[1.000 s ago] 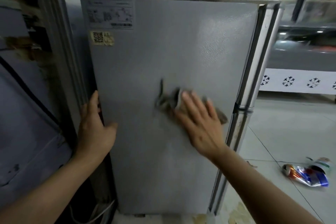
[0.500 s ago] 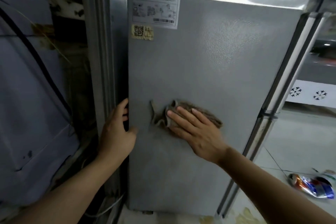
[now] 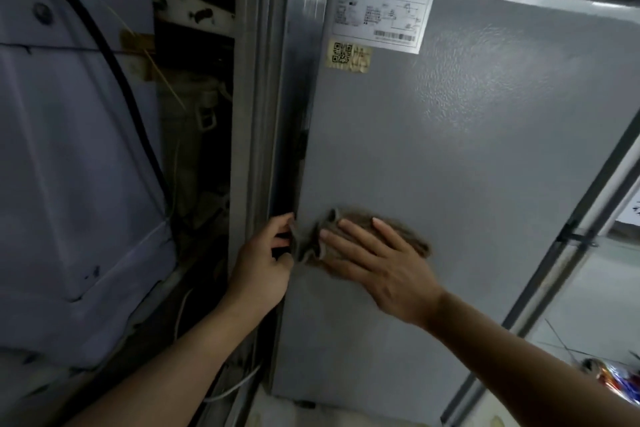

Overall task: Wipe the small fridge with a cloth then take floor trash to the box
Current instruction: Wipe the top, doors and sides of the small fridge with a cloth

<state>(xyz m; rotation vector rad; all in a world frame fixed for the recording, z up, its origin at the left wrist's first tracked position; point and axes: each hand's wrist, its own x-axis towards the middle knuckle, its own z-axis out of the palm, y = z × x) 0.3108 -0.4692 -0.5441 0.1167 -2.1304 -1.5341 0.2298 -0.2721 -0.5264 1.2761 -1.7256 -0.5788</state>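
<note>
Pale tiled floor (image 3: pixel 595 295) shows at the lower right of the head view, and on it, right at the picture's edge, lies a crumpled shiny wrapper in red, blue and silver (image 3: pixel 614 380), partly hidden behind the right forearm.

Nearest the camera, two bare forearms reach up from the bottom edge. The right hand (image 3: pixel 377 265) lies flat with its fingers straight and spread, pressing a brownish-grey rag (image 3: pixel 408 236) against the side panel of the small grey textured metal fridge (image 3: pixel 485 149). The rag sits low on the panel near its left edge, bunched at its left end and blurred at its right. The left hand (image 3: pixel 263 263) is at that left edge of the fridge, fingers curled round the edge into the dark gap beside it, thumb toward the rag; whether the thumb touches the bunched end I cannot tell.

Higher on the panel, near its top left corner, are a white rectangular rating label with a barcode (image 3: pixel 379 15) and, just below it, a yellowed sticker with a QR code (image 3: pixel 348 55).

Left of the fridge stands a grey metal upright (image 3: pixel 256 114), and beyond it a pale blue-grey panel (image 3: pixel 69 166) crossed by a black cable (image 3: pixel 114 73).
</note>
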